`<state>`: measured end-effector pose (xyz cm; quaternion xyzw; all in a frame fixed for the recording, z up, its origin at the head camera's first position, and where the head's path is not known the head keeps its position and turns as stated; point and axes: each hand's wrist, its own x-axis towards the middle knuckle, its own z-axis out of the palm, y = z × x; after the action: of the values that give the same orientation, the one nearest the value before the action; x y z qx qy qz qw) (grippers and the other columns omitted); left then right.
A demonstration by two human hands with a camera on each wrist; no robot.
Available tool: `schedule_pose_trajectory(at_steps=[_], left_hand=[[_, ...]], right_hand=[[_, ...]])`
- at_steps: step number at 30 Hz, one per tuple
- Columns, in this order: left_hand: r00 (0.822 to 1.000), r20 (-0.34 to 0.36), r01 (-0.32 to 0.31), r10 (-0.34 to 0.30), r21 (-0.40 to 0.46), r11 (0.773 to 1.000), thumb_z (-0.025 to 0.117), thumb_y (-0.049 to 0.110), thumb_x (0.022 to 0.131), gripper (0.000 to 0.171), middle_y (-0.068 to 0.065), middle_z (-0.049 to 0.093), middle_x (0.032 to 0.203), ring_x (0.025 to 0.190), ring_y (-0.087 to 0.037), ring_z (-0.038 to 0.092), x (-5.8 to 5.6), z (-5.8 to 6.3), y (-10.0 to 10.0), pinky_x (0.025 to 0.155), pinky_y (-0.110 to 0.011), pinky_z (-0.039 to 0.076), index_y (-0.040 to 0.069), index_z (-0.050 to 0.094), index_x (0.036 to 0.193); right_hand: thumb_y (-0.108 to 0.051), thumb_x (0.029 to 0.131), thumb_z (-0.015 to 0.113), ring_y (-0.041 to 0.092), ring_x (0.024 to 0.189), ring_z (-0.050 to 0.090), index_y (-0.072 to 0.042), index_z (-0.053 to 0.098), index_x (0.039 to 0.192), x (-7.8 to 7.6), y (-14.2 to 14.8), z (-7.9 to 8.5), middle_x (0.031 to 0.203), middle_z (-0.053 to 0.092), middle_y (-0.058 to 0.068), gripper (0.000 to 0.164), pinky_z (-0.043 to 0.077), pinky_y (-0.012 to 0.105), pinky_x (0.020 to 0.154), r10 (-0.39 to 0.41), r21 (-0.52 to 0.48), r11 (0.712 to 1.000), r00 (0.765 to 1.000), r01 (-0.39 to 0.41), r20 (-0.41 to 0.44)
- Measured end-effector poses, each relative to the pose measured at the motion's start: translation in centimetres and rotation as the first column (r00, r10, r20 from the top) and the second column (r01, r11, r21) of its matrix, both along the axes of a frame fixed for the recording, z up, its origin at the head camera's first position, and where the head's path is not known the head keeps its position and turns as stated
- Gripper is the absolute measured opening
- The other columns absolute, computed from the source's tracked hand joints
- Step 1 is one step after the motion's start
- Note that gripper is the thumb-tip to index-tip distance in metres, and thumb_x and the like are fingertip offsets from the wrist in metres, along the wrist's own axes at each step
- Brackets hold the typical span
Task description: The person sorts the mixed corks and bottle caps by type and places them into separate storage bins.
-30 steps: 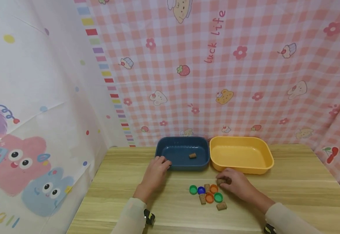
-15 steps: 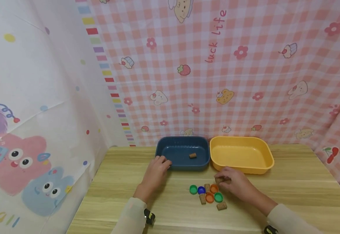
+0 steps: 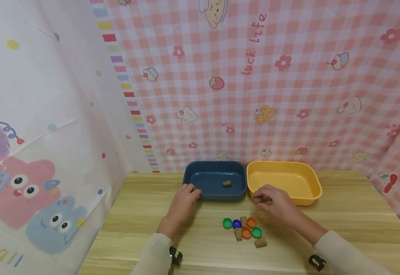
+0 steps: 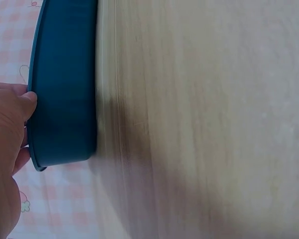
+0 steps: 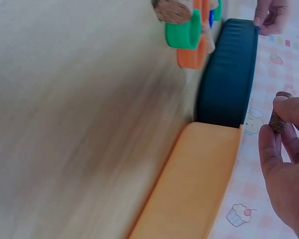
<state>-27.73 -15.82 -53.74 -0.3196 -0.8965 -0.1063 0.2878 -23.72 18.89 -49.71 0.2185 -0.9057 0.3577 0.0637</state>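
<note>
My right hand [image 3: 278, 201] pinches a brown cork [image 5: 278, 113] between thumb and fingers. In the head view it overlaps the near rim of the yellow tray [image 3: 308, 196]. My left hand [image 3: 183, 200] holds the near-left rim of the dark blue tray [image 3: 220, 198], thumb [image 4: 30, 97] on the outer side and fingers behind the rim. One cork [image 3: 226, 183] lies inside the blue tray. Before the trays, a cluster on the table has green rings [image 3: 227, 223], orange rings [image 3: 246, 233], a blue ring [image 3: 237, 224] and corks [image 3: 238, 234], with another cork [image 3: 260, 242] nearest me.
Both trays stand side by side at the back of the wood-grain table [image 3: 131, 214]. Behind them hangs a pink checked cloth [image 3: 200, 95], with a white printed cloth [image 3: 65, 152] at the left.
My right hand has lifted the cork off the area beside the rings and carried it away from me, up to the yellow tray's near rim. The left hand has stayed put.
</note>
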Motion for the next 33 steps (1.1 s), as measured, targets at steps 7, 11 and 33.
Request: schedule_pose_trajectory(at_steps=[7,11,33], left_hand=[[1.0,-0.01,0.004,-0.004,0.012,1.0,0.064,0.009,0.091,0.012,-0.001,0.061,0.088,0.077,-0.019,0.052,0.0,-0.2,-0.1,0.072,-0.031,0.044,0.015,0.072,0.099],[1.0,-0.027,0.012,-0.012,0.015,1.0,0.065,0.009,0.09,0.013,-0.001,0.061,0.088,0.076,-0.019,0.052,-0.1,-0.3,-0.2,0.072,-0.031,0.044,0.015,0.072,0.098],[0.999,0.048,0.002,-0.002,0.014,1.0,0.063,0.009,0.092,0.013,0.0,0.06,0.087,0.077,-0.019,0.051,-0.1,0.1,0.0,0.071,-0.032,0.043,0.015,0.072,0.099]], right_hand=[[-0.006,0.079,0.078,0.011,0.089,0.063,-0.02,0.071,0.102,-0.6,-0.2,1.0,0.099,0.064,-0.006,0.028,0.057,0.026,0.075,-0.008,0.001,1.0,1.0,0.008,-0.029],[-0.007,0.078,0.079,0.011,0.089,0.064,-0.017,0.072,0.103,-1.1,-0.5,1.4,0.099,0.065,-0.005,0.027,0.057,0.026,0.074,-0.006,-0.003,1.0,0.998,0.006,-0.06],[-0.008,0.08,0.077,0.015,0.088,0.064,-0.012,0.071,0.102,-4.9,-4.1,3.9,0.098,0.067,0.0,0.024,0.058,0.032,0.077,0.061,0.021,0.998,0.995,-0.06,-0.078]])
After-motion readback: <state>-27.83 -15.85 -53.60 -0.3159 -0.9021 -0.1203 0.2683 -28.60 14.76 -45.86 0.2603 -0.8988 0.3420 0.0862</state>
